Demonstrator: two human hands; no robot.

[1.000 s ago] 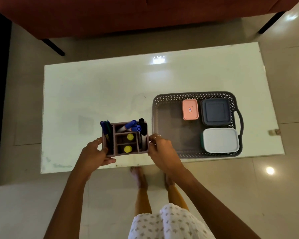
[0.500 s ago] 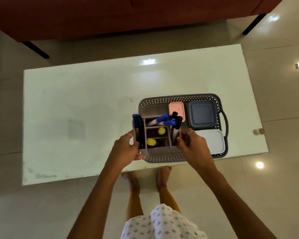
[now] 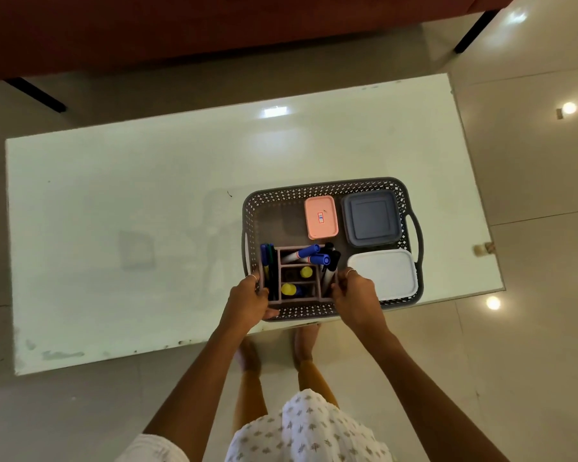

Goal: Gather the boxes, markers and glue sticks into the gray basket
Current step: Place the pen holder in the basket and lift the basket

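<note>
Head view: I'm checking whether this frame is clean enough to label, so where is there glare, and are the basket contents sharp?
Head view: bright glare patch on the table far side, and round light reflections on the floor tiles; wide-angle bending of the table edges; the gray basket, pink box and marker caddy read sharply, dimly lit.

The pink box (image 3: 321, 217) carries a small red-and-blue label, its print too small to read.

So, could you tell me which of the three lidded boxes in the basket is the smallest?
The pink box, at the far side beside the dark gray box. It is clearly smaller than that one and the white box.
</note>
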